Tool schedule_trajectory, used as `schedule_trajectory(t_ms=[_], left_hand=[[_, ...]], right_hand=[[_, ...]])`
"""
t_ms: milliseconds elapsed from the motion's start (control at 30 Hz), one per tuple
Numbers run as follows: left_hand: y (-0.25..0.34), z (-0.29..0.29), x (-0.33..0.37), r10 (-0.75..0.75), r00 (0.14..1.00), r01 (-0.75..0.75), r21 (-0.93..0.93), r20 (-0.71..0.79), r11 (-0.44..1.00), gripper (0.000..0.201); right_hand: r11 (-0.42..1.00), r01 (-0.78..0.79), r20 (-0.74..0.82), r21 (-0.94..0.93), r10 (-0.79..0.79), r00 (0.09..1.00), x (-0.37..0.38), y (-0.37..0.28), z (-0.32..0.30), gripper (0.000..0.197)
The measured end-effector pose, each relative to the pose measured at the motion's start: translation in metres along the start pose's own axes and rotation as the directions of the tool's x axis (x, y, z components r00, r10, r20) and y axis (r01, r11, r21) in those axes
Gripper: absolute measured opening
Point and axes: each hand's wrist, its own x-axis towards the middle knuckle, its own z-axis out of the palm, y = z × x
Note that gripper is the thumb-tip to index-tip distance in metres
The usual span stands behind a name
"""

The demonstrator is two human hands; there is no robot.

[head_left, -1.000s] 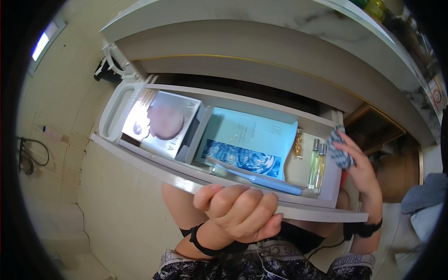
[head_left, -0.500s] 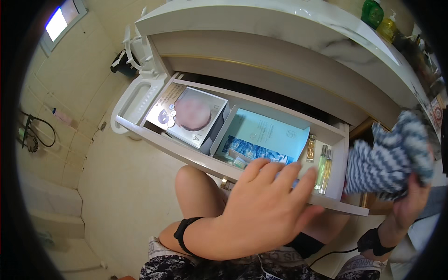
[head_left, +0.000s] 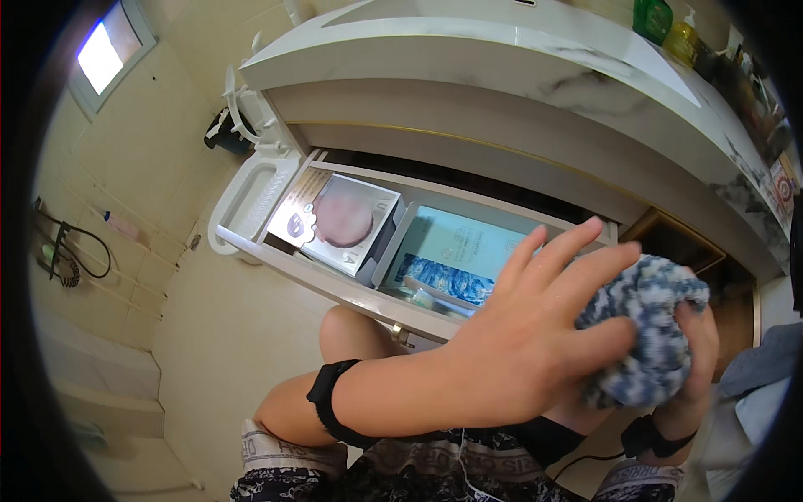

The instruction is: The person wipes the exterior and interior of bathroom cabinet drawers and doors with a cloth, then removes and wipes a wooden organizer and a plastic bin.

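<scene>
A bunched blue, grey and white fluffy cloth (head_left: 648,335) is gripped in my right hand (head_left: 698,339), above the right end of the open drawer (head_left: 322,276). My left hand (head_left: 539,339) reaches over the drawer with fingers spread, its thumb and fingertips overlapping the cloth; whether they touch it I cannot tell. In the drawer's left compartment lies a white and grey box (head_left: 351,226) with a round pink picture. Beyond a divider lie a light-blue flat pack (head_left: 464,238) and a blue patterned packet (head_left: 447,278). My left hand and the cloth hide the drawer's right end.
A marble-patterned countertop (head_left: 502,54) with a basin overhangs the drawer. Green (head_left: 651,18) and yellow (head_left: 682,42) bottles stand at its far right. A toilet (head_left: 251,192) is beyond the drawer's left end. Folded grey and white fabrics (head_left: 765,360) lie at right.
My right hand has brought the cloth leftward, over the drawer's right end. My left hand has moved right and up to meet it. The view has shifted slightly.
</scene>
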Motion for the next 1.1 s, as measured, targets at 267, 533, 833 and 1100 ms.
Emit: schedule_trajectory(t_ms=[267,533,833,1100], left_hand=[[0.009,0.024,0.012,0.017,0.928,0.102,-0.296,0.373,0.950,0.050],[0.007,-0.020,0.063,-0.059,0.894,0.001,0.131,0.445,0.991,0.035],[-0.062,0.065,0.115,0.182,0.797,-0.506,0.472,0.576,0.722,0.026],[-0.106,0.091,0.084,0.148,0.656,-0.615,0.410,0.740,0.674,0.036]], right_hand=[[0.851,0.194,0.398,-0.488,0.019,0.917,-0.007,0.022,-0.023,0.038],[0.448,0.292,0.109,-0.845,-0.391,0.914,-0.029,0.039,-0.025,0.041],[0.311,0.467,0.206,-0.828,-0.606,0.768,-0.041,0.076,-0.037,0.016],[0.317,0.489,0.241,-0.813,-0.580,0.778,-0.044,0.077,-0.039,0.021]])
